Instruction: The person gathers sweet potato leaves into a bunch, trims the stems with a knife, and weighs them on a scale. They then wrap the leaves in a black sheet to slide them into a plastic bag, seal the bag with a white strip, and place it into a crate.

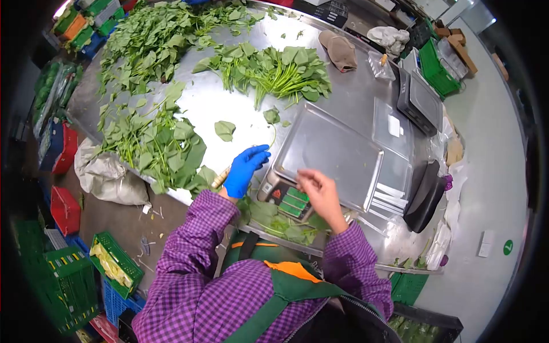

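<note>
My left hand (pixel 246 170), in a blue glove, is closed left of the scale's metal pan (pixel 331 154). A thin stem with a leaf (pixel 271 116) runs up from its fingertips. My bare right hand (pixel 320 193) is over the pan's near edge, fingers curled together; anything between them is too small to tell. Below the pan is the green scale display (pixel 294 201). A loose leaf (pixel 225 130) lies on the metal table (pixel 200 108). Beyond it is a bundle of leafy stems (pixel 274 71); another leafy pile (pixel 157 143) lies to the left.
A large heap of greens (pixel 154 43) covers the far left. At the right are a brown cap (pixel 338 50), a second scale (pixel 420 103), white strips (pixel 389 200) and a black object (pixel 424 197). Green crates (pixel 117 263) and a white sack (pixel 108 174) stand at the lower left.
</note>
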### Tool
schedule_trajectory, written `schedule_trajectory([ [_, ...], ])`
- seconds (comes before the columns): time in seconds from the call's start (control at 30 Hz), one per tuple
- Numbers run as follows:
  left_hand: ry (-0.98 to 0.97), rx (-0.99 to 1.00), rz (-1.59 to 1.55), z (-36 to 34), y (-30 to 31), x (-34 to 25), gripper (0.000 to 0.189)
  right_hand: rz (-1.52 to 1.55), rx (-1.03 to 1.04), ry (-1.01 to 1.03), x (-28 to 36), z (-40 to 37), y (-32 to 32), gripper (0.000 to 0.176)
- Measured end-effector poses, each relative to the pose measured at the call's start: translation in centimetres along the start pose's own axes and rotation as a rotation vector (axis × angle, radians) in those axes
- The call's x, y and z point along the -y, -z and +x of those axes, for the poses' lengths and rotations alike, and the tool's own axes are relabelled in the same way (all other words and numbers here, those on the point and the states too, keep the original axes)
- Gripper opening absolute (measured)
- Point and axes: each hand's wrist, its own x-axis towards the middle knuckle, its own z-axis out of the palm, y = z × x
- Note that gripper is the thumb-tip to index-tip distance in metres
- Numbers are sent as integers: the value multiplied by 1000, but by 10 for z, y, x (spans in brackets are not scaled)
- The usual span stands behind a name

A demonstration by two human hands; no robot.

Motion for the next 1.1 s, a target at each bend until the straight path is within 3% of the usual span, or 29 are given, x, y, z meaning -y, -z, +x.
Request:
schedule_trajectory([
  [0.13,4,-80,-18,75,34,-5,43,107,-18,-82,37,113,-14,41],
  [0.27,-27,-197,-94,144,54,9,43,158,-283,-275,25,247,-20,70],
  [0.3,-16,-201,-126,166,62,21,45,158,-288,-276,15,279,-20,70],
  [0.37,-52,-252,-116,199,61,21,48,-69,-484,-329,-1,333,-21,95],
  [0.4,-90,-309,-107,213,55,17,51,-76,-486,-336,0,350,-26,95],
  [0.5,-188,-325,203,256,45,19,72,-545,-551,-493,-2,389,-56,115],
  [0.53,-197,-339,387,255,39,11,78,-556,-551,-505,-6,392,-57,115],
  [0.57,-390,-423,658,259,36,17,82,-681,-512,-481,-14,393,-55,113],
  [0.67,-263,-368,652,265,43,27,78,-876,-487,-372,-28,393,-29,103],
  [0.73,-283,-353,549,269,54,28,66,-775,-383,-315,-27,399,4,97],
  [0.8,-282,-275,389,284,67,45,61,-684,-421,-232,-26,401,29,89],
  [0.87,-278,-230,245,284,63,44,59,-99,-352,-289,-9,395,46,87],
  [0.93,-213,-249,204,272,49,21,61,5,-362,-335,15,377,54,80],
  [1.0,-255,-268,258,268,42,17,61,300,-271,-290,24,363,67,76],
  [1.03,-334,-343,432,261,40,16,60,312,-314,-276,28,357,72,65],
  [1.07,-414,-417,605,251,35,5,59,312,-324,-270,36,348,75,65],
  [1.1,-450,-420,565,236,25,-11,56,357,-279,-249,47,338,77,60],
])
